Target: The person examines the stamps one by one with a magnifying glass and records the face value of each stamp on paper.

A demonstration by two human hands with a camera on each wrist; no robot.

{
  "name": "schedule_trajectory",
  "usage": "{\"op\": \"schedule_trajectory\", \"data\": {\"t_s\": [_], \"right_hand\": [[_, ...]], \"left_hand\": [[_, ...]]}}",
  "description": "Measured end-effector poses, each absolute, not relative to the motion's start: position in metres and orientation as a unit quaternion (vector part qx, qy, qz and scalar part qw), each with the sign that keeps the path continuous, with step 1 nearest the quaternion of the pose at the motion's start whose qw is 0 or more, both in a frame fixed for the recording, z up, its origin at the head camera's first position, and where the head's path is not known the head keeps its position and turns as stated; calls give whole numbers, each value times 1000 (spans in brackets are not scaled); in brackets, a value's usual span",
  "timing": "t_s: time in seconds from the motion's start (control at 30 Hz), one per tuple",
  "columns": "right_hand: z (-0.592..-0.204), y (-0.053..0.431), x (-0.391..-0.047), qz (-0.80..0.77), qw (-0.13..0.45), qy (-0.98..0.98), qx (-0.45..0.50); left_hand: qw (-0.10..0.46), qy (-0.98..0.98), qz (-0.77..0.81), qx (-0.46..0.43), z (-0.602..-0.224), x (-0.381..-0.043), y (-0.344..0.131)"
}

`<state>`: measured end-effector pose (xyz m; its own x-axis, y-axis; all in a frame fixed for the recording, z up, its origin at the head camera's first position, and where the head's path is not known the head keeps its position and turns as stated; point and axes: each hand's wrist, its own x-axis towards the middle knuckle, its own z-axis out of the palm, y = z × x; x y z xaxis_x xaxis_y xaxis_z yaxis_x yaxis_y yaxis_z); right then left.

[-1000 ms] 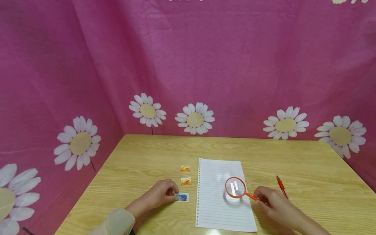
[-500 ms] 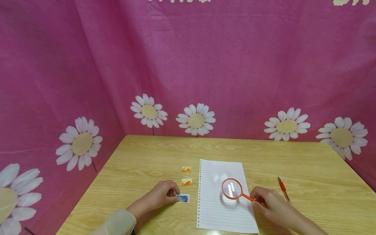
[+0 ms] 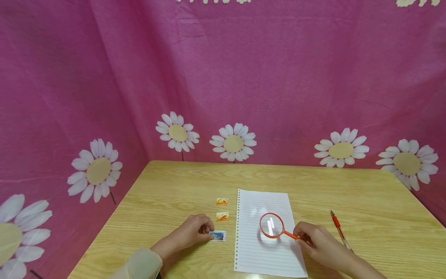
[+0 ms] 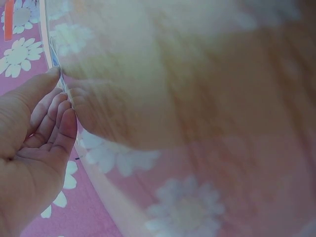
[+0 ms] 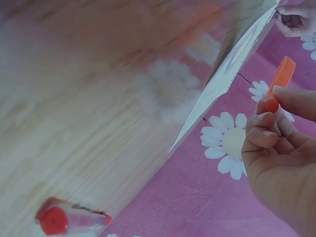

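Observation:
A blue postage stamp (image 3: 218,235) with a white border lies on the table, its left edge at the fingertips of my left hand (image 3: 193,230). Thumb and curled fingers hold that edge; in the left wrist view only a sliver of blue shows by the thumb. My right hand (image 3: 318,244) pinches the orange handle of a magnifying glass (image 3: 285,232). Its round lens is tilted over the lined sheet of paper (image 3: 254,252), casting a shadow and showing bright reflections. Two yellow-orange stamps (image 3: 222,217) lie in a column beyond the blue one.
A red pen (image 3: 340,228) lies right of the paper, near my right wrist. The punched edge of the sheet faces the stamps. The wooden table (image 3: 174,182) ends at a pink curtain (image 3: 244,85) printed with daisies.
My right hand has moved the magnifying glass leftward over the paper, uncovering more of the red pen. The left hand stays at the blue stamp.

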<state>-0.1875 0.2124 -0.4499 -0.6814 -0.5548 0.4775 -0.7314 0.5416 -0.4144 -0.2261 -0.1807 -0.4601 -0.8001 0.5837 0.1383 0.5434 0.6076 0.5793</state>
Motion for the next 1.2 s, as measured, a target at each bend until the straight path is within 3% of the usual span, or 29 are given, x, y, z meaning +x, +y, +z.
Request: {"op": "schedule_trajectory", "data": {"t_s": [0.53,1.2], "right_hand": [[-452,201,-190,300,163,-850,402],[-451,189,-192,310,127,-847,412]], "left_hand": [[35,897,310,313,-461,-227,-181],[34,899,310,308,-460,-227,-181]]}}
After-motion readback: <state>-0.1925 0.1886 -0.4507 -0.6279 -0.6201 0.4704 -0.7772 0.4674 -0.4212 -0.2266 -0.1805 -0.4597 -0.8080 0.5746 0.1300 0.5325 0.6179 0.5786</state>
